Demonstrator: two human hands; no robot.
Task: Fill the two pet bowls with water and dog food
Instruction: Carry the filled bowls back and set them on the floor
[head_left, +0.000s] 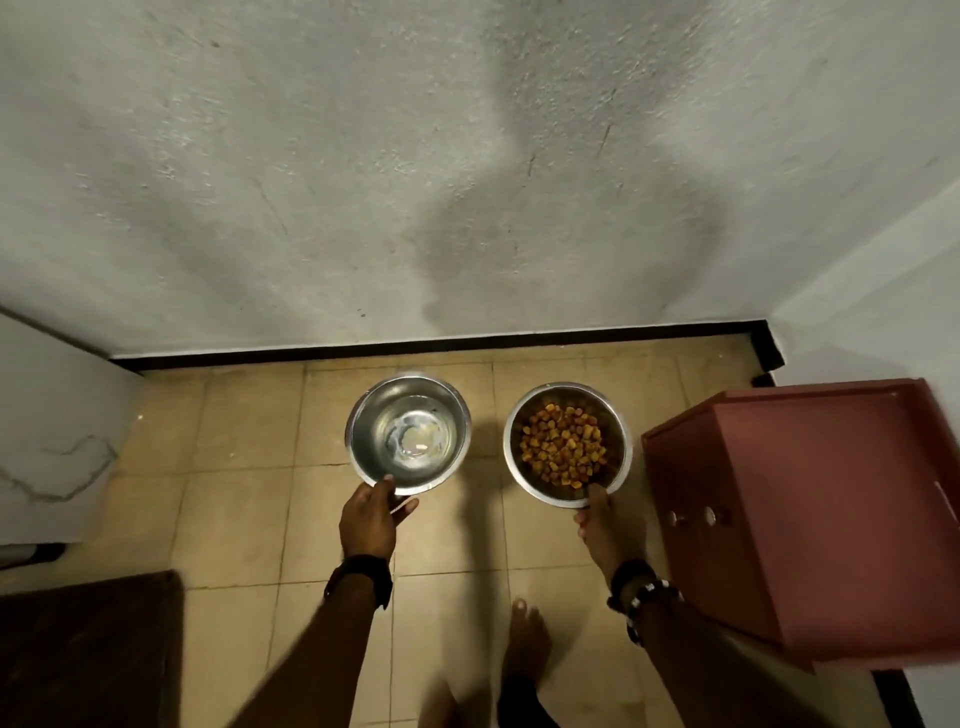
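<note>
Head view: each hand grips a bowl rim, left hand (370, 519) water bowl (409, 434), right hand (608, 525) food bowl (567, 445), beside red cabinet (810, 519)

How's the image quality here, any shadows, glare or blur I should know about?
Head view: dim, warm light; a broad dark shadow falls across the wall. Glare glints off the water bowl held by the left hand; the food bowl at the right hand reads clearly. The lower edge is motion-blurred, and wide-angle distortion bends the baseboard.

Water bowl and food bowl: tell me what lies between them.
Only bare tiled floor, partly shadowed, separates the water bowl from the food bowl in the head view.
</note>
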